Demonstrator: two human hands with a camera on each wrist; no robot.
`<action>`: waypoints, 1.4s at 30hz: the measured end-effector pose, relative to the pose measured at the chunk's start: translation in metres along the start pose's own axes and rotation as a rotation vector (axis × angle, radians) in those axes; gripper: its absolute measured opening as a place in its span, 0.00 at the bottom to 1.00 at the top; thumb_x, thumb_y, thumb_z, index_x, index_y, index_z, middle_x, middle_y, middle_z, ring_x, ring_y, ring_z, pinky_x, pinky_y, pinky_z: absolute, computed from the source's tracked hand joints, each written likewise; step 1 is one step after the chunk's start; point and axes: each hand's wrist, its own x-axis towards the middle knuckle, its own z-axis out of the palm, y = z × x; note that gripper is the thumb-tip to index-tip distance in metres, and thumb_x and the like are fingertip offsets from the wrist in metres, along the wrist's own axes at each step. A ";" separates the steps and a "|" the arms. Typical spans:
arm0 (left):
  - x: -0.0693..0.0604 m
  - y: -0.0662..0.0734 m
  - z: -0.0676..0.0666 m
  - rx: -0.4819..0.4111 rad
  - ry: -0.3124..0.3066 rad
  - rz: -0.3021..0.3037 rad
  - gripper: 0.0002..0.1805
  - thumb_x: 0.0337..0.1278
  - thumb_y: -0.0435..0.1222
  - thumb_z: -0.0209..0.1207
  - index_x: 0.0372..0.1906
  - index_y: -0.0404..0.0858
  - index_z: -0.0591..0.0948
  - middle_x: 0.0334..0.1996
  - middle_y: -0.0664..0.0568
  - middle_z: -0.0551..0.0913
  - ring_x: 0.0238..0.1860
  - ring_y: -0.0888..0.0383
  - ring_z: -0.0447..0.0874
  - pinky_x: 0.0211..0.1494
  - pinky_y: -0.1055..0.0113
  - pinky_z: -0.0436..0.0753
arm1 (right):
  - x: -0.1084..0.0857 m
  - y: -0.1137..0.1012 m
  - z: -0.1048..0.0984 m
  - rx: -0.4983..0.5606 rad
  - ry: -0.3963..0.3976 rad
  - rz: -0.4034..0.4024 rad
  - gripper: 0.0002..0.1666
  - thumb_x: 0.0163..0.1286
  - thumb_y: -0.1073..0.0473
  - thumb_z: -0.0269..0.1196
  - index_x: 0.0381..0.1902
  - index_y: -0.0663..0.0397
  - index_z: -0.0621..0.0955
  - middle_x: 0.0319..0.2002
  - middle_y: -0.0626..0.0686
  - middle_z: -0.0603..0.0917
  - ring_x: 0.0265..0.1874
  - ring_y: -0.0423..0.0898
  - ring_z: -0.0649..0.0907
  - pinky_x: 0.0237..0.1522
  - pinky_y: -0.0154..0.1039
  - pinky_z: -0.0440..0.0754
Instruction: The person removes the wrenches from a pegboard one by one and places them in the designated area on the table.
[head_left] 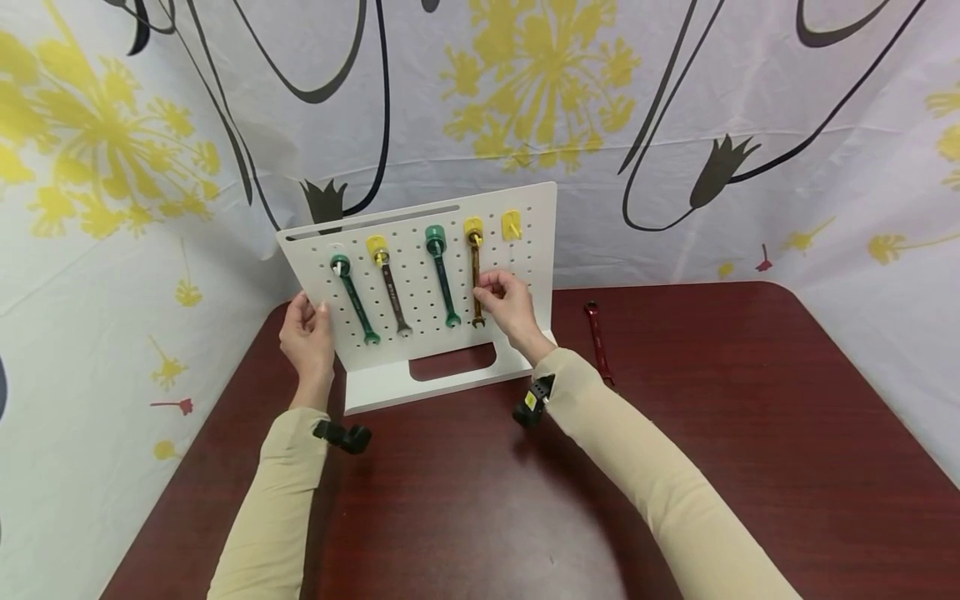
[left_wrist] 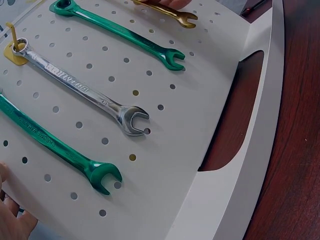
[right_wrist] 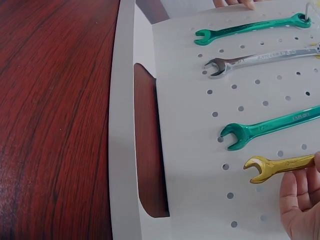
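Note:
My right hand (head_left: 512, 310) pinches the shaft of a gold combination wrench (right_wrist: 280, 166), whose ring end is at a yellow hook (head_left: 472, 225) on a white pegboard (head_left: 420, 292). At the board's left edge, my left hand (head_left: 306, 340) grips it, thumb toward the front. Left of the gold wrench hang a green wrench (head_left: 444, 283), a silver wrench (left_wrist: 75, 85) and another green wrench (left_wrist: 45, 135), each with its open end down. A bare yellow hook (head_left: 512, 225) sits at the far right of the board.
A red wrench (head_left: 597, 342) lies on the dark red-brown table (head_left: 712, 400), right of the board. The board's foot (head_left: 375, 387) has a long cut-out. A patterned cloth (head_left: 525, 108) hangs behind the table.

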 end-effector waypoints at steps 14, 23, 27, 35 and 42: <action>-0.001 0.002 0.000 -0.001 0.006 0.015 0.18 0.62 0.36 0.56 0.58 0.44 0.77 0.51 0.49 0.82 0.48 0.59 0.81 0.53 0.64 0.79 | -0.006 -0.001 -0.013 0.003 -0.072 -0.008 0.09 0.64 0.67 0.61 0.42 0.66 0.78 0.32 0.50 0.77 0.30 0.37 0.76 0.37 0.35 0.82; -0.001 0.002 0.001 0.001 0.002 0.016 0.18 0.63 0.36 0.56 0.58 0.44 0.77 0.50 0.49 0.82 0.48 0.58 0.81 0.53 0.63 0.79 | -0.011 0.000 -0.025 -0.013 -0.133 -0.019 0.09 0.65 0.66 0.61 0.40 0.67 0.77 0.30 0.48 0.76 0.30 0.38 0.77 0.38 0.36 0.83; -0.001 0.001 0.001 0.004 0.003 0.009 0.18 0.63 0.37 0.56 0.58 0.44 0.77 0.50 0.50 0.82 0.48 0.58 0.80 0.53 0.63 0.79 | -0.013 -0.001 -0.030 -0.006 -0.174 -0.016 0.09 0.65 0.65 0.61 0.39 0.68 0.76 0.29 0.47 0.76 0.30 0.38 0.76 0.37 0.35 0.83; -0.001 0.002 0.001 0.008 0.007 0.004 0.18 0.63 0.36 0.56 0.58 0.44 0.77 0.51 0.50 0.82 0.48 0.58 0.81 0.53 0.63 0.79 | -0.018 -0.007 -0.040 0.075 -0.251 0.032 0.07 0.65 0.68 0.60 0.38 0.67 0.76 0.26 0.46 0.77 0.27 0.38 0.76 0.30 0.30 0.80; -0.001 0.001 0.000 0.008 0.005 0.000 0.19 0.63 0.37 0.56 0.59 0.44 0.76 0.51 0.50 0.82 0.49 0.58 0.80 0.53 0.63 0.79 | -0.023 -0.011 -0.046 0.138 -0.304 0.097 0.04 0.64 0.68 0.60 0.37 0.63 0.77 0.26 0.46 0.78 0.27 0.38 0.77 0.31 0.31 0.81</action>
